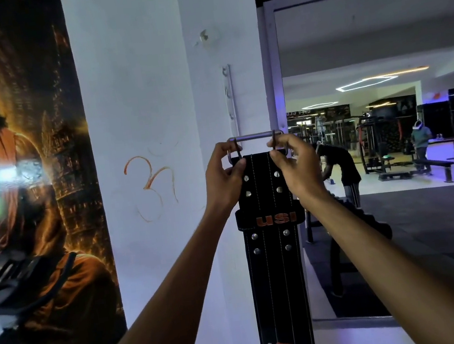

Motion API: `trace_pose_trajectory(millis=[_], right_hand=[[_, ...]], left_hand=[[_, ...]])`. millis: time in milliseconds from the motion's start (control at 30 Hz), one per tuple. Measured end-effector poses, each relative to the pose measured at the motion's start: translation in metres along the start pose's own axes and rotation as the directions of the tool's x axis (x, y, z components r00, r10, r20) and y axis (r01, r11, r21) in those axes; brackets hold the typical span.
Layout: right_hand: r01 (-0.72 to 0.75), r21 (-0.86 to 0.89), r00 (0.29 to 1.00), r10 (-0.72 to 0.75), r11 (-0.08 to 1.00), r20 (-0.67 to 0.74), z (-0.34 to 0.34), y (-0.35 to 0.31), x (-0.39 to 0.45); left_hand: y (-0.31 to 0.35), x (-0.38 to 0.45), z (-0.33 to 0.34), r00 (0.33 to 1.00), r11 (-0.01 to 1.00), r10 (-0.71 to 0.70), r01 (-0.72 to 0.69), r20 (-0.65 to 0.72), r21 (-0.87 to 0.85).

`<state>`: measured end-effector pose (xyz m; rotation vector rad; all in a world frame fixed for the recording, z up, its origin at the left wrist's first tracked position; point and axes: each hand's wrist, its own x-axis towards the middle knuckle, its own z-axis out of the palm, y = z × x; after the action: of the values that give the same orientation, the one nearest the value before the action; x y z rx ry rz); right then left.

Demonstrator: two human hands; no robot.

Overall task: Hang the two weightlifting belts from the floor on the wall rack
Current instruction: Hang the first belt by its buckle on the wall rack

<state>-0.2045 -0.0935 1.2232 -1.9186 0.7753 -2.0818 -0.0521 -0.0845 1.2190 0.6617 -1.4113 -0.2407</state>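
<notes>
A black weightlifting belt (pixel 275 267) with orange USI lettering and silver rivets hangs down in front of a white pillar. Its steel buckle (pixel 254 136) is at the top. My left hand (pixel 225 176) pinches the belt's upper left corner by the buckle. My right hand (pixel 296 166) grips the upper right corner. A narrow white wall rack (pixel 231 98) with small hooks is fixed vertically to the pillar, just above the buckle. The buckle is below the lowest hooks and apart from them. Only one belt is in view.
A large poster (pixel 24 171) covers the wall to the left. Black and yellow gym gear (pixel 18 332) sits at the lower left. On the right a big mirror (pixel 389 134) reflects benches, machines and two people. A dark bench frame (pixel 338 267) stands right of the pillar.
</notes>
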Motion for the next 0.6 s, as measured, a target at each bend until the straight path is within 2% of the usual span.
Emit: trace_pose_trajectory(millis=[267,367,600], right_hand=[[0.000,0.050,0.999,-0.002,0.999,0.034,0.040,0.075,0.046],[0.008,0.083,1.000,-0.006,0.996,-0.024,0.061,0.105,0.064],[0.017,0.076,0.997,-0.011,0.997,-0.076,0.100,0.156,0.109]], left_hand=[[-0.088,0.055,0.006,1.000,0.993,-0.014,0.015,0.009,-0.117],[-0.118,0.083,0.006,1.000,0.994,-0.001,0.002,0.006,-0.106],[-0.171,0.136,0.017,0.994,0.996,0.017,-0.026,-0.106,-0.090]])
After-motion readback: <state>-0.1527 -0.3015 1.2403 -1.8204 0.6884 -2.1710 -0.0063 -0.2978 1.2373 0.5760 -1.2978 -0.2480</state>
